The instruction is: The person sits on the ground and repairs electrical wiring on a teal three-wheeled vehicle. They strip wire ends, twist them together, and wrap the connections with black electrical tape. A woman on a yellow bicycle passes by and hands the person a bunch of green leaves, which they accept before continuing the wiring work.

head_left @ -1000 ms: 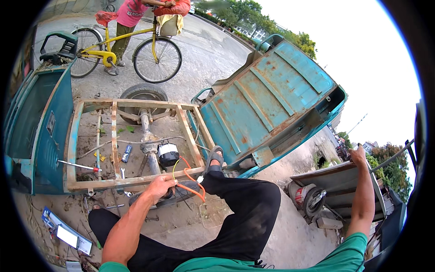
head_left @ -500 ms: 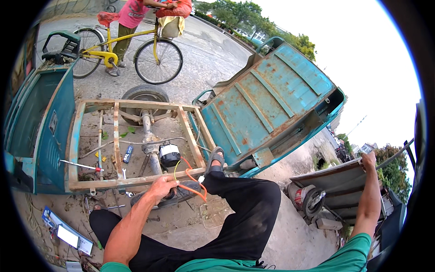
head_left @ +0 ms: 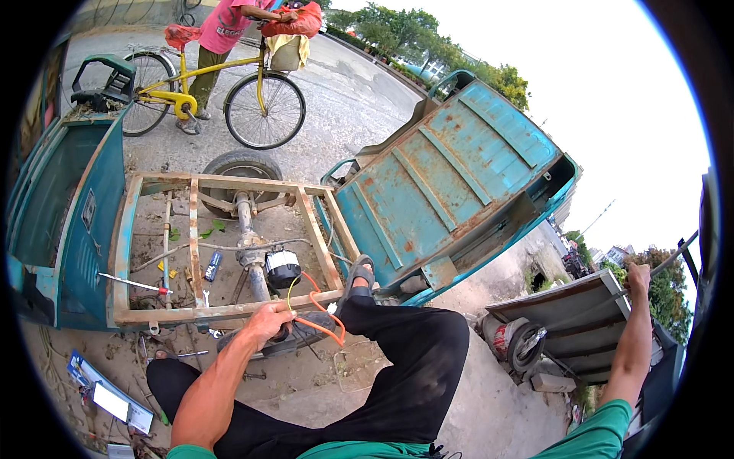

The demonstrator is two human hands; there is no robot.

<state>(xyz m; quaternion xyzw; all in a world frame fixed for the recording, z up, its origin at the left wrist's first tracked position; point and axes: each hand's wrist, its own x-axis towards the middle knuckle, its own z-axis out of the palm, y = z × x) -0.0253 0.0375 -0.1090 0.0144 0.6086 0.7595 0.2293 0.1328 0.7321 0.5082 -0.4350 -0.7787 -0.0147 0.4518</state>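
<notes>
My left hand [head_left: 267,321] is closed at the near rail of the metal frame [head_left: 218,312], with a loop of orange cable [head_left: 330,334] coming out of its fingers. A thin yellow-green wire [head_left: 290,289] runs up from the same hand. Both lead toward a black and silver motor [head_left: 284,268] mounted beside the axle [head_left: 246,222]. Far out to the right, my right hand [head_left: 638,277] is raised in a fist round a grey bar [head_left: 673,255] above a leaning panel [head_left: 569,310]. The left fingertips are partly hidden.
A rusty teal vehicle body [head_left: 451,180] lies tipped right of the frame; another teal section [head_left: 92,222] stands left. A person [head_left: 222,34] holds a yellow bicycle [head_left: 183,88] beyond. A blue tube [head_left: 213,266], a wrench [head_left: 206,298] and a red-ended rod [head_left: 134,283] lie about. My sandalled foot [head_left: 361,275] rests by the frame.
My right hand has moved a little right and down, now at the grey bar. The left hand stays on the cable, almost in place. The whole view has shifted slightly.
</notes>
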